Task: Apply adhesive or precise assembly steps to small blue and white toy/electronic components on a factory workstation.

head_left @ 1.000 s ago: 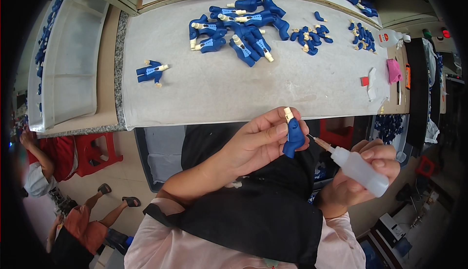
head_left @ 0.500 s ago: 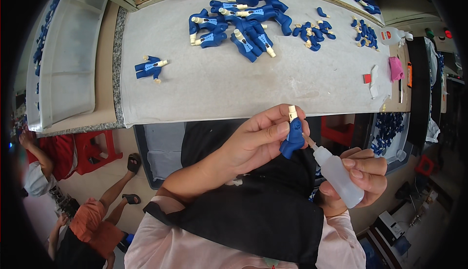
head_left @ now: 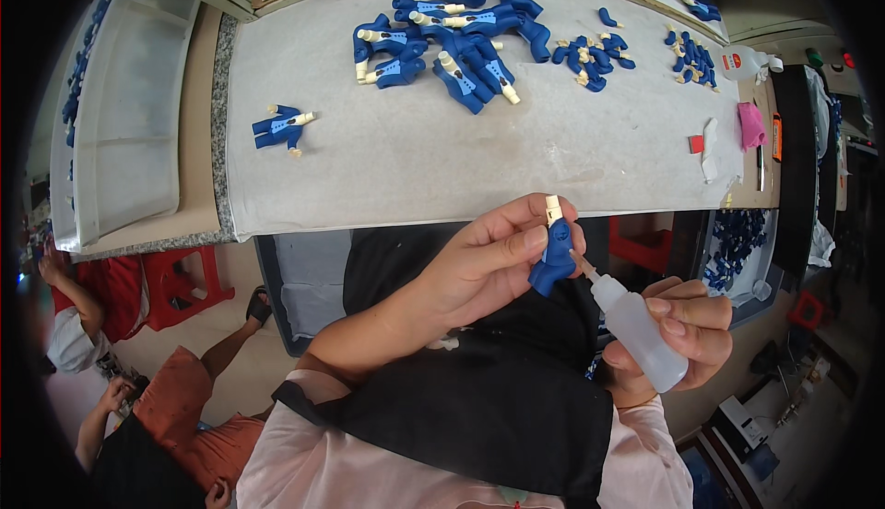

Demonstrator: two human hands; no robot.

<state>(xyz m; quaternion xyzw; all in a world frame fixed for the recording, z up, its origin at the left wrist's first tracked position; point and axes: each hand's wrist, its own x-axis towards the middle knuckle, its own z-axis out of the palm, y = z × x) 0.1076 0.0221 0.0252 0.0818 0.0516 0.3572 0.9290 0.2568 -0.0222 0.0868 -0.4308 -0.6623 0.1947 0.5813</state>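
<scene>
Between the fingers of my left hand [head_left: 493, 255] is a blue doll body [head_left: 557, 253] with a cream neck peg pointing up and a round socket in its side. My right hand [head_left: 691, 329] grips a translucent white squeeze bottle [head_left: 643, 338], tilted so its thin nozzle comes up to the doll body near my left fingertips. Whether the tip touches the body is hard to tell. On the white-covered table [head_left: 387, 172] lie a pile of similar blue doll bodies [head_left: 475, 53], a cluster of small blue arms [head_left: 590, 59], and one doll body with arms attached [head_left: 281, 128].
Another group of blue arms [head_left: 691, 59] lies at the far right, near a clear bottle [head_left: 745, 62], a pink cloth [head_left: 751, 126] and a crumpled white strip [head_left: 709, 151]. A translucent bin [head_left: 138, 103] stands at left. People sit and move behind at lower left, by a red stool [head_left: 189, 288].
My hands, the doll body and the squeeze bottle hold nearly the same place. At lower left, a person in orange shorts has moved nearer to me.
</scene>
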